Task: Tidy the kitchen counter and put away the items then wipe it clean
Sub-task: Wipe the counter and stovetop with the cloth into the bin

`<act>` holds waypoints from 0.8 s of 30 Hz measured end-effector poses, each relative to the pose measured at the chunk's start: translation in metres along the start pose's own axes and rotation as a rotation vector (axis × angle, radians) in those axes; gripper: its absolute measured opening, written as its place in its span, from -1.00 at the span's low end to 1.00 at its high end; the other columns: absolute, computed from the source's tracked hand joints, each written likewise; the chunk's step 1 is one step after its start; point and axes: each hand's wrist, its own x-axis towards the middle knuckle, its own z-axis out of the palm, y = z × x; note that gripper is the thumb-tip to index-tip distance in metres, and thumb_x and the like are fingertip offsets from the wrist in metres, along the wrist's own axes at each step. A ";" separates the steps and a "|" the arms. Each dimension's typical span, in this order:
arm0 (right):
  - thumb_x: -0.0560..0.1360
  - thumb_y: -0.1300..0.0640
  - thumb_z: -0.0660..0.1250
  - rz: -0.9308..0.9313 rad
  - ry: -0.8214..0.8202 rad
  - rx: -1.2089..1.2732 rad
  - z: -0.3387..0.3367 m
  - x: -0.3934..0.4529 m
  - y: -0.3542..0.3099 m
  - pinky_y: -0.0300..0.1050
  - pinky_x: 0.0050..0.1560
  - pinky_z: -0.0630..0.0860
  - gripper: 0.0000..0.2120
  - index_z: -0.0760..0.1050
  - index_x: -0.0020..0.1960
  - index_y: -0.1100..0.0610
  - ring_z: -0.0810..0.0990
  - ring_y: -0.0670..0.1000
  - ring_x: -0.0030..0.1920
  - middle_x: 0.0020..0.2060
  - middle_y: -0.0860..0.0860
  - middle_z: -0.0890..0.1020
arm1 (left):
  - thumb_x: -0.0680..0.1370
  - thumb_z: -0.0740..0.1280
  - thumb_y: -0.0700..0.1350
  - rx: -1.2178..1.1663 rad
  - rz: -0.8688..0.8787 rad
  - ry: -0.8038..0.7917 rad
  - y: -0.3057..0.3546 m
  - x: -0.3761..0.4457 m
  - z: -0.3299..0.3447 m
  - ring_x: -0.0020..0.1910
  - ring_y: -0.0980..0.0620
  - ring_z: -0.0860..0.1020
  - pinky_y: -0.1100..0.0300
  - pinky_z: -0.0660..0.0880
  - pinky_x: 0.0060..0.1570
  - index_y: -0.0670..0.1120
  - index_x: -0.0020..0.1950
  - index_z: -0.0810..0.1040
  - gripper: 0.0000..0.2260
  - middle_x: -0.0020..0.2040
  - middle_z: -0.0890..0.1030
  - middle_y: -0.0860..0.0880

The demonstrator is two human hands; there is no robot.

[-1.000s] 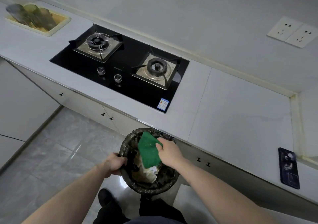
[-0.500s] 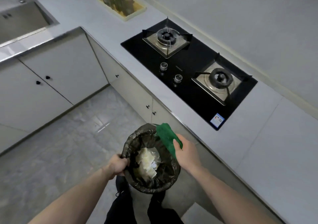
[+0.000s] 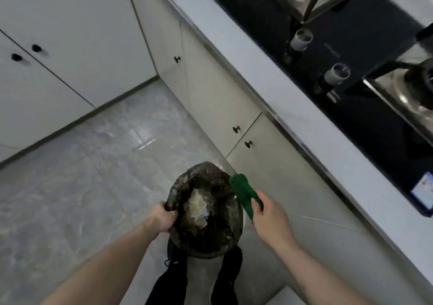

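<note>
A round bin (image 3: pixel 206 239) lined with a black bag hangs low over the floor, crumpled pale paper waste (image 3: pixel 195 211) inside it. My left hand (image 3: pixel 164 218) grips the bin's left rim. My right hand (image 3: pixel 269 215) holds a green cloth (image 3: pixel 243 192) just right of the bin's rim, the cloth sticking up and left from my fingers. The grey counter (image 3: pixel 269 89) runs along the right, well above both hands.
A black glass hob (image 3: pixel 351 35) with two knobs and steel burners sits in the counter. White cabinet doors (image 3: pixel 210 98) with small black knobs stand below it and along the left wall. Grey tiled floor (image 3: pixel 82 175) spreads to the left. My dark shoes (image 3: pixel 225 279) are under the bin.
The view has dropped and swung toward the floor and cabinets. The bin has come down lower. The green cloth has moved from over the bin's mouth to outside its right rim.
</note>
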 end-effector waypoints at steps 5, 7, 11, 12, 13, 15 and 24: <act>0.66 0.12 0.22 0.032 -0.040 -0.073 0.069 0.039 0.044 -0.08 -0.09 0.44 -0.68 0.52 0.38 -0.04 0.63 0.13 0.08 0.08 0.03 0.69 | 0.53 0.33 -0.20 0.048 0.027 0.016 -0.027 0.095 0.032 -0.11 -0.18 0.64 -0.12 0.67 -0.03 -0.06 -0.11 0.48 -0.94 -0.09 0.63 -0.17; 0.66 0.10 0.21 0.050 -0.061 -0.091 0.097 0.055 0.066 -0.07 -0.06 0.48 -0.67 0.51 0.38 -0.07 0.63 0.11 0.09 0.11 0.00 0.69 | 0.53 0.32 -0.19 0.055 0.020 0.028 -0.039 0.133 0.052 -0.07 -0.17 0.64 -0.11 0.66 0.01 -0.05 -0.09 0.49 -0.95 -0.09 0.63 -0.16; 0.66 0.07 0.20 0.063 -0.089 -0.099 0.121 0.067 0.087 -0.04 -0.01 0.54 -0.67 0.49 0.39 -0.10 0.64 0.08 0.11 0.13 -0.06 0.67 | 0.49 0.35 -0.10 0.070 -0.010 0.017 -0.067 0.195 0.071 0.00 -0.18 0.61 -0.13 0.64 0.06 -0.08 0.10 0.46 -0.78 0.00 0.60 -0.13; 0.65 0.07 0.20 0.067 -0.089 -0.099 0.125 0.070 0.092 -0.04 -0.02 0.53 -0.67 0.49 0.39 -0.10 0.63 0.07 0.11 0.13 -0.06 0.67 | 0.45 0.35 -0.05 0.084 -0.007 0.000 -0.081 0.220 0.077 0.01 -0.18 0.61 -0.15 0.65 0.05 -0.08 0.14 0.45 -0.71 0.01 0.60 -0.14; 0.65 0.06 0.20 0.069 -0.088 -0.106 0.128 0.070 0.096 -0.06 -0.04 0.51 -0.67 0.50 0.38 -0.10 0.63 0.06 0.10 0.13 -0.06 0.67 | 0.40 0.34 -0.02 0.089 -0.015 -0.016 -0.093 0.237 0.082 -0.01 -0.19 0.62 -0.15 0.66 0.01 -0.09 0.15 0.46 -0.65 0.02 0.62 -0.15; 0.66 0.07 0.20 0.088 -0.103 -0.137 0.131 0.069 0.104 -0.11 -0.09 0.40 -0.69 0.50 0.37 -0.08 0.61 0.06 0.10 0.11 -0.06 0.67 | 0.43 0.32 -0.06 0.094 -0.019 -0.028 -0.083 0.224 0.087 -0.02 -0.21 0.63 -0.06 0.67 -0.11 -0.17 0.17 0.46 -0.65 0.00 0.62 -0.17; 0.67 0.08 0.18 0.139 -0.071 0.056 0.085 0.023 0.081 -0.03 0.02 0.54 -0.69 0.50 0.37 -0.07 0.61 0.02 0.08 0.10 -0.07 0.65 | 0.38 0.42 0.10 0.290 0.096 0.000 -0.066 0.172 0.067 0.23 -0.21 0.55 -0.13 0.57 0.21 -0.08 0.45 0.35 -0.32 0.33 0.50 -0.16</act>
